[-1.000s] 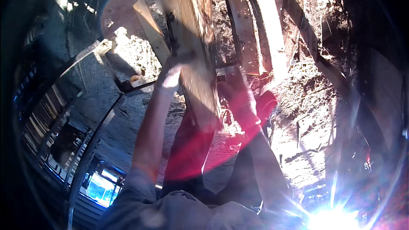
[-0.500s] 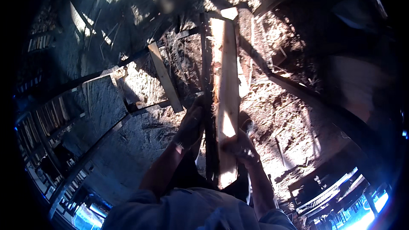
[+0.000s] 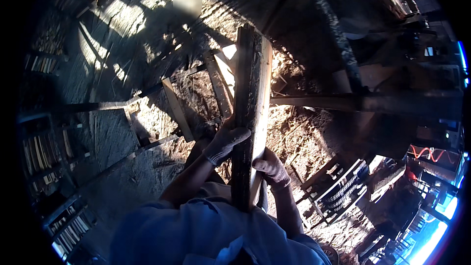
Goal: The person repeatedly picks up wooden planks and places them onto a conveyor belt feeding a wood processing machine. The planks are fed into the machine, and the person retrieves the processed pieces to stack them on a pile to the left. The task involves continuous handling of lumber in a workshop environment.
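Note:
A long wooden board [image 3: 248,93], with a dark rough side and a pale sawn side, runs from my body away from me. Whether it is one thick piece or boards laid together, I cannot tell. My left hand [image 3: 228,142], in a light knit glove, is closed on its left side with the thumb over the dark face. On the pale right side, nearer to me, my gloved right hand [image 3: 273,168] grips it with the thumb on top. The fingers underneath are hidden.
A loose wooden slat [image 3: 177,110] and a wider plank [image 3: 218,86] lie to the left over wood-chip-strewn ground. Dark beams, including one [image 3: 319,100] on the right, cross the space. Racks of stacked wood [image 3: 41,154] stand far left; a slatted frame [image 3: 341,186] sits at lower right.
The board has rolled in my hands, so its dark side now shows more and the pale side less. My left thumb now lies over the dark face. The whole view has swung toward the right.

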The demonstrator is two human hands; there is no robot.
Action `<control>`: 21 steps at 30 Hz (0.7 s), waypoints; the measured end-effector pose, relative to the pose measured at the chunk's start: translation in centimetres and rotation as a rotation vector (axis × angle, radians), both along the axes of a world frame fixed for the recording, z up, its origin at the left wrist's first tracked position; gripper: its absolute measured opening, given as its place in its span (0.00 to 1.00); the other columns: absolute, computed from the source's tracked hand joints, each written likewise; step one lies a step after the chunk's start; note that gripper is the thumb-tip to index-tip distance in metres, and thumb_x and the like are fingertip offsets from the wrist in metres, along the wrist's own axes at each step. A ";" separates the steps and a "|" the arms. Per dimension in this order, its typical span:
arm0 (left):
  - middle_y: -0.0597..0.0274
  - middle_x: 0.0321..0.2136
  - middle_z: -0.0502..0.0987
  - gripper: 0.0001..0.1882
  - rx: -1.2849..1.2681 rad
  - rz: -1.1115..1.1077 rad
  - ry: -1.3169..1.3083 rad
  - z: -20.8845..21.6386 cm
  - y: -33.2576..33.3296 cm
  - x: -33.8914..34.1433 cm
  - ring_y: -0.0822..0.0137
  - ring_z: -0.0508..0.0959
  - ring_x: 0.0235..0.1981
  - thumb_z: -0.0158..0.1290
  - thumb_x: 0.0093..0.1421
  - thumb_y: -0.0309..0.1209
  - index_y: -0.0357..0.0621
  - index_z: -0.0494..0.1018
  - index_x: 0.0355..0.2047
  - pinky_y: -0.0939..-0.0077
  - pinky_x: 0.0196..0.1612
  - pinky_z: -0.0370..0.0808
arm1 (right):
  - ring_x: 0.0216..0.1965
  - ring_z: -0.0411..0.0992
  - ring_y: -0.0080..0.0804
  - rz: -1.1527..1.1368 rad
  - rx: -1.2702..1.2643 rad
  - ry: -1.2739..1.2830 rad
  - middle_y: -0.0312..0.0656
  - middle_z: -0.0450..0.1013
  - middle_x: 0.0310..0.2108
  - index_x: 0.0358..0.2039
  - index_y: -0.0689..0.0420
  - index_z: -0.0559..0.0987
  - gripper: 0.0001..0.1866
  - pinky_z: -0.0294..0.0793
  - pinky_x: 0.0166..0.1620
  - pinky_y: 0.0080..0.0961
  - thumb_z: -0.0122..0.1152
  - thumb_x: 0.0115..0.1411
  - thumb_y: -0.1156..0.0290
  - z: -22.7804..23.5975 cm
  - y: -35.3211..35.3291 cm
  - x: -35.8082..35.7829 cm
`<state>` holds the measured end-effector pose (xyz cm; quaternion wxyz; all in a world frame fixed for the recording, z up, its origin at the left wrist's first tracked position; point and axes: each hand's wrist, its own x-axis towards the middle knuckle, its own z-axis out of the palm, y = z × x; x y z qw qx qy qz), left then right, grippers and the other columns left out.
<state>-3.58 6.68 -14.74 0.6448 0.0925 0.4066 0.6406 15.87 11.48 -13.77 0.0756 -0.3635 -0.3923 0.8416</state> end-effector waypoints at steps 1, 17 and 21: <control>0.69 0.43 0.78 0.28 -0.003 0.006 0.034 0.9 0.1 0.0 0.75 0.76 0.42 0.59 0.59 0.26 0.42 0.67 0.60 0.76 0.47 0.75 | 0.51 0.72 0.29 -0.053 -0.023 0.029 0.40 0.75 0.51 0.60 0.66 0.69 0.47 0.70 0.56 0.29 0.78 0.46 0.51 1.0 -0.2 0.0; 0.54 0.50 0.72 0.34 0.110 0.189 0.328 9.6 2.7 -2.3 0.56 0.73 0.51 0.54 0.62 0.47 0.42 0.61 0.64 0.59 0.57 0.70 | 0.52 0.71 0.26 -0.490 0.609 -0.021 0.41 0.76 0.49 0.59 0.63 0.70 0.36 0.74 0.56 0.28 0.77 0.51 0.74 19.6 -1.9 13.1; 0.56 0.49 0.72 0.32 0.287 0.112 0.487 11.1 3.1 -1.4 0.58 0.72 0.49 0.49 0.65 0.48 0.39 0.63 0.61 0.63 0.52 0.72 | 0.51 0.73 0.28 -0.962 0.646 0.067 0.43 0.75 0.51 0.59 0.64 0.69 0.37 0.76 0.55 0.28 0.77 0.52 0.72 20.0 -4.6 22.7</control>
